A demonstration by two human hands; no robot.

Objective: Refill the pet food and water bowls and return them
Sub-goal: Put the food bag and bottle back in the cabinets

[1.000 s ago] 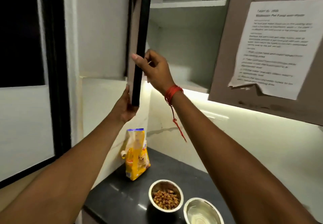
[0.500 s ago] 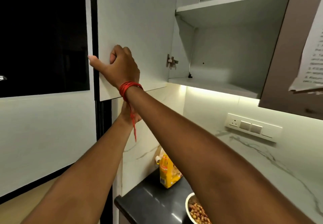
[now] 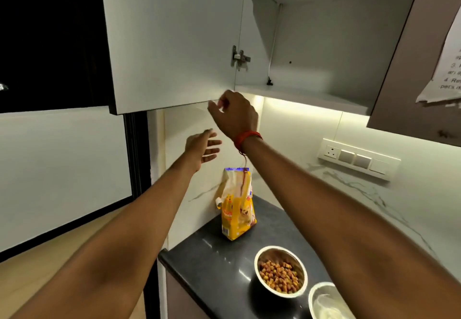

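Door [image 3: 172,42]: a second ago I was swinging it with both hands; now it stands wide open and neither hand is on it, so the cupboard is ready to take something.
Left hand [image 3: 202,150]: my grip is open, fingers spread, empty, dropping away below the door's lower edge.
Right hand [image 3: 235,115]: fingers loosely curled and holding nothing, just beside the door's bottom corner, and I cannot tell whether the fingertips touch it.
Cupboard shelf [image 3: 299,93]: the bottom shelf shows bare in the part I can see.
Bag [image 3: 238,204]: the yellow food bag stands upright on the dark bench [image 3: 212,264] against the wall, top open, directly below my hands; I judge it goes up into the cupboard next.
Food bowl [image 3: 280,270]: steel, on the bench, holds brown kibble well below the rim, so the feed is done.
Water bowl [image 3: 326,302]: steel, just beside the food bowl at the frame's bottom edge; it looks to hold water, though glare makes that uncertain. Both bowls are not yet returned.
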